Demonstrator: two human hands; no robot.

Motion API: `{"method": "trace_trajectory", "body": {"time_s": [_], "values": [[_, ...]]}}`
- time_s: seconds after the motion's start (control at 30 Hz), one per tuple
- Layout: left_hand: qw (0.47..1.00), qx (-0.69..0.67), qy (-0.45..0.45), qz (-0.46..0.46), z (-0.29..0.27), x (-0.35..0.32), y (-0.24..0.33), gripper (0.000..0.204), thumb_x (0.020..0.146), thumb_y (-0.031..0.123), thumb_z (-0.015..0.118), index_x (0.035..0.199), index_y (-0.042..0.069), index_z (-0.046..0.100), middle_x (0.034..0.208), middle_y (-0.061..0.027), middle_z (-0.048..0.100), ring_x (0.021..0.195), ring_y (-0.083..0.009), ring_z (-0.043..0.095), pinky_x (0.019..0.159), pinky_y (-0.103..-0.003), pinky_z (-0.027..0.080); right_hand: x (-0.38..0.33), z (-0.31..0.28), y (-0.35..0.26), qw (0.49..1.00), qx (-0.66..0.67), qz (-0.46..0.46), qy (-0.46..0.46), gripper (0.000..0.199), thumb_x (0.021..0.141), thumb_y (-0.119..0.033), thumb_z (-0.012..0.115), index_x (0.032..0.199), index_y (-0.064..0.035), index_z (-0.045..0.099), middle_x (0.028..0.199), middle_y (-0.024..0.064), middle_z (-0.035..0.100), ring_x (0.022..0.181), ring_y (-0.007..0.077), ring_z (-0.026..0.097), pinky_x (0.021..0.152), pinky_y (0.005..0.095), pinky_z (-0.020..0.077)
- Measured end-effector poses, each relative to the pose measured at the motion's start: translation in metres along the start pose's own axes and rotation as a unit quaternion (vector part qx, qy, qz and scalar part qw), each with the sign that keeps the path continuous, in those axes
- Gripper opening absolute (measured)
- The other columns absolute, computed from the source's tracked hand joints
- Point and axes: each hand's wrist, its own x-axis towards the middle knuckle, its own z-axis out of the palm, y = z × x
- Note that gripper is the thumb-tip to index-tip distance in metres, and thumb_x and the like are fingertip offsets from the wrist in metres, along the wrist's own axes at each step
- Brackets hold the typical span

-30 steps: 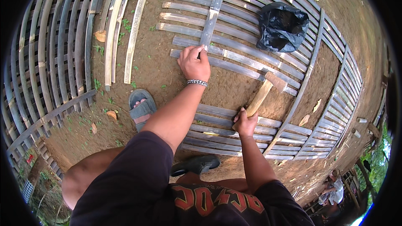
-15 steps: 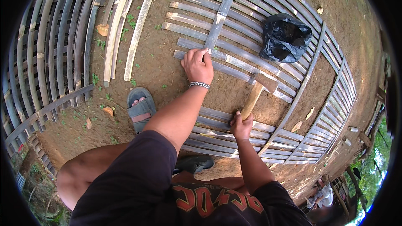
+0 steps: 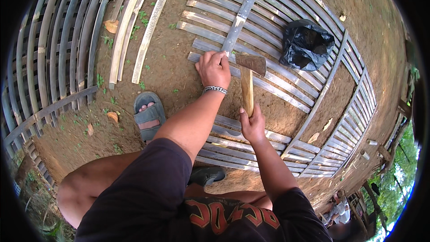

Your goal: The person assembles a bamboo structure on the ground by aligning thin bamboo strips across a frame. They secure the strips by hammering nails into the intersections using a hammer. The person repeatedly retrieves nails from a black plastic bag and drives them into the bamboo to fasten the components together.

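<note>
My right hand (image 3: 253,123) is wrapped round the wooden handle of a hatchet (image 3: 247,87). The rusty head hangs over the slats, its broad cutting edge turned away to the right and its blunt back close to my left hand (image 3: 213,68). That hand rests at the near end of a grey bamboo crosspiece (image 3: 238,20), thumb and fingers pinched together. Whatever is between those fingertips is too small to make out. Beneath the crosspiece run the bamboo slats (image 3: 255,54) of a large lattice panel lying on the soil.
A black plastic bag (image 3: 306,45) sits open on the slats to the right. Loose bamboo strips (image 3: 154,27) lie on the left, beside another slatted panel (image 3: 53,49). My sandalled foot (image 3: 149,116) stands near my left forearm. Part of a person (image 3: 339,210) shows at the lower right.
The hatchet has swung left and up, from over the slats on the right to beside my left hand. My right hand moved with it; my left hand keeps its place on the crosspiece.
</note>
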Motion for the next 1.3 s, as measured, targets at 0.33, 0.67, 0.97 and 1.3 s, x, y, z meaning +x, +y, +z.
{"method": "trace_trajectory", "body": {"time_s": [0.33, 0.67, 0.97, 1.3], "values": [[1.0, 0.014, -0.004, -0.015, 0.0, 0.001, 0.001, 0.007, 0.087, 0.019, 0.072, 0.091, 0.014, 0.075, 0.098, -0.0027, 0.067, 0.098, -0.0271, 0.062, 0.09, -0.045, 0.042, 0.013, -0.009, -0.033, 0.995, -0.086, -0.047, 0.02, 0.044, 0.099, -0.023, 0.062, 0.138, -0.0047, 0.051, 0.102, 0.0312, 0.068, 0.087, 0.0505, 0.068, 0.074, 0.0551, 0.0548], [0.999, 0.035, 0.003, 0.006, 0.001, 0.001, 0.0, 0.005, 0.087, 0.018, 0.071, 0.087, 0.015, 0.074, 0.096, -0.0005, 0.065, 0.096, -0.0258, 0.061, 0.086, -0.044, 0.042, 0.026, -0.014, -0.029, 0.987, -0.14, -0.084, -0.012, 0.044, 0.1, -0.021, 0.06, 0.14, -0.0061, 0.05, 0.107, 0.0315, 0.068, 0.089, 0.0505, 0.068, 0.076, 0.0555, 0.0553], [1.0, 0.021, -0.01, 0.003, 0.0, 0.0, -0.001, 0.007, 0.085, 0.017, 0.07, 0.09, 0.013, 0.071, 0.1, -0.0023, 0.065, 0.099, -0.0279, 0.061, 0.089, -0.046, 0.041, 0.028, -0.018, -0.033, 0.979, -0.175, -0.106, 0.001, 0.046, 0.098, -0.015, 0.061, 0.141, -0.0055, 0.051, 0.11, 0.0297, 0.069, 0.09, 0.0482, 0.069, 0.077, 0.0525, 0.0568], [1.0, 0.024, -0.012, 0.003, 0.002, 0.0, -0.001, 0.006, 0.087, 0.018, 0.068, 0.09, 0.014, 0.071, 0.1, -0.0027, 0.065, 0.1, -0.0279, 0.061, 0.088, -0.046, 0.041, 0.03, -0.024, -0.042, 0.976, -0.206, -0.068, -0.03, 0.045, 0.096, -0.012, 0.062, 0.14, -0.0068, 0.053, 0.111, 0.0269, 0.07, 0.091, 0.0477, 0.069, 0.077, 0.0511, 0.0575]]}}
